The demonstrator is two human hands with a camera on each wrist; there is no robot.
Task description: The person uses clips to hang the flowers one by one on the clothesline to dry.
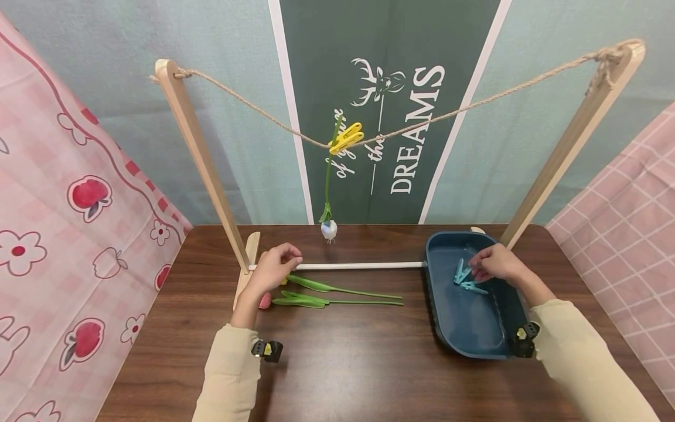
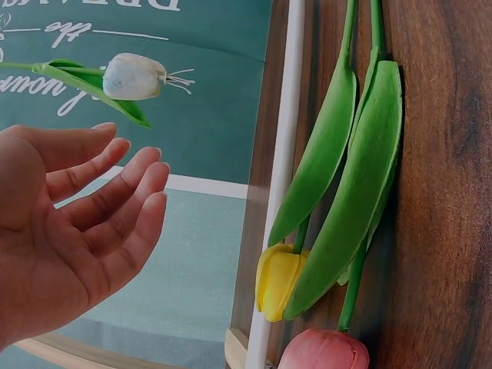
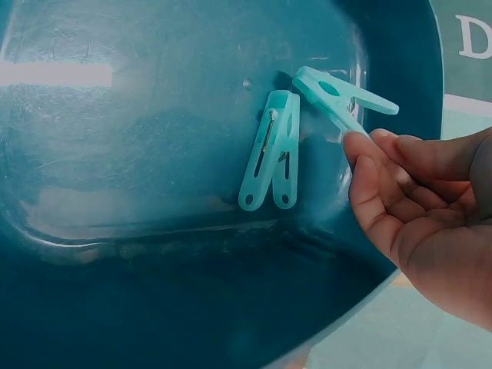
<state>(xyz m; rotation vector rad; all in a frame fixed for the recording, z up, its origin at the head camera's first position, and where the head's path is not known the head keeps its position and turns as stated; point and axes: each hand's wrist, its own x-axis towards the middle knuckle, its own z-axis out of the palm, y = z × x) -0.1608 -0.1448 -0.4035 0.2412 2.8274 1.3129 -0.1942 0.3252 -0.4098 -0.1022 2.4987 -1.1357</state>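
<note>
Here, near the table's (image 1: 343, 369) right edge, we see a blue basin (image 1: 469, 331); inside, one turquoise clothespin (image 3: 256, 154) lies free while the right hand (image 1: 498, 264) pinches a second clothespin (image 3: 327, 92). Toward the left edge, a pink tulip (image 2: 327, 352) and yellow tulip (image 2: 280, 280) lie near the relaxed, unburdened left hand (image 1: 271, 269). Farther, by the back edge, we see a white flower (image 1: 329, 230) hanging head-down from a rope (image 1: 501, 97), under a yellow clothespin (image 1: 346, 138).

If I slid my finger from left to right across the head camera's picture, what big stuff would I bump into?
Pink patterned curtain → left hand → hanging white flower → dark blue tray → pink checked curtain.
</note>
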